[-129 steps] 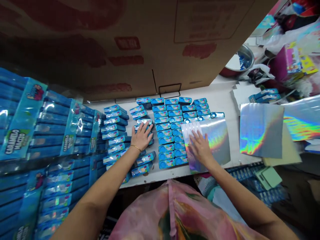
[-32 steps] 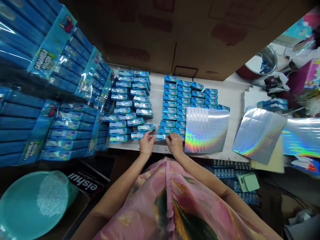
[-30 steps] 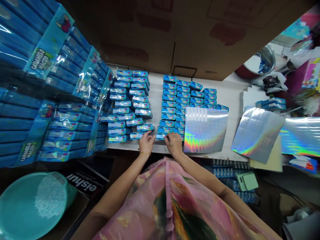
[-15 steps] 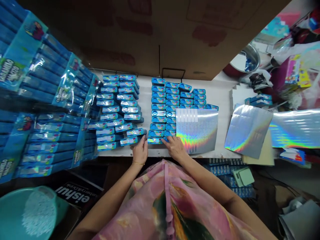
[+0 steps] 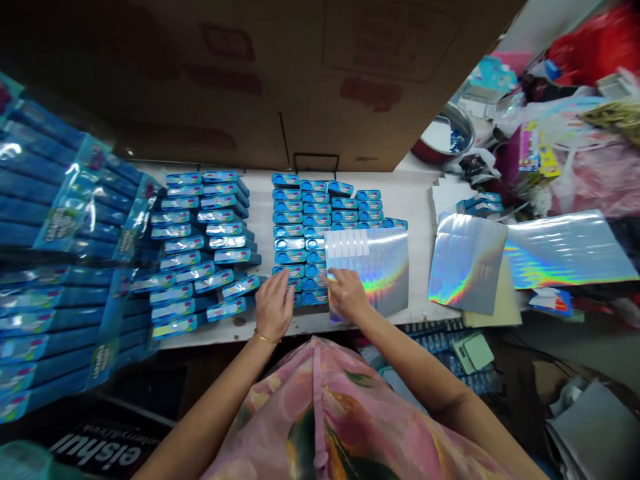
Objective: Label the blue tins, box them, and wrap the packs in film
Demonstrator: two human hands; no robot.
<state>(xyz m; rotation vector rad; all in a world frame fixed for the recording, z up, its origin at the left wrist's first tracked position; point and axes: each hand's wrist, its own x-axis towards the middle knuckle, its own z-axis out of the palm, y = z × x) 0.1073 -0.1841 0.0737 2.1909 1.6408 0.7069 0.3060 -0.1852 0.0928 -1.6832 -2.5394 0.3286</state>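
Observation:
Small blue printed boxes (image 5: pixel 288 217) lie in columns in the middle of the white table. My left hand (image 5: pixel 274 308) rests at the near left corner of this block, fingers stretched out and partly covering the lowest boxes. Over the left edge of a shiny rainbow-silver sticker sheet (image 5: pixel 385 267) is my right hand (image 5: pixel 347 293), its fingers bent and drawn together. Whatever is between those fingertips is too small to tell. White strips show along the sheet's upper left. The sheet overlaps the right part of the block.
More blue boxes (image 5: pixel 183 260) stand in uneven columns to the left, beside wrapped packs (image 5: pixel 65 220). A large cardboard box (image 5: pixel 240 100) borders the back. On the right lie more silver sheets (image 5: pixel 467 260), a metal bowl (image 5: pixel 457 127) and bags.
My right hand has moved from the lowest boxes up to the sheet's left edge. My left hand has shifted onto the block's near left corner. The camera view has turned to the right.

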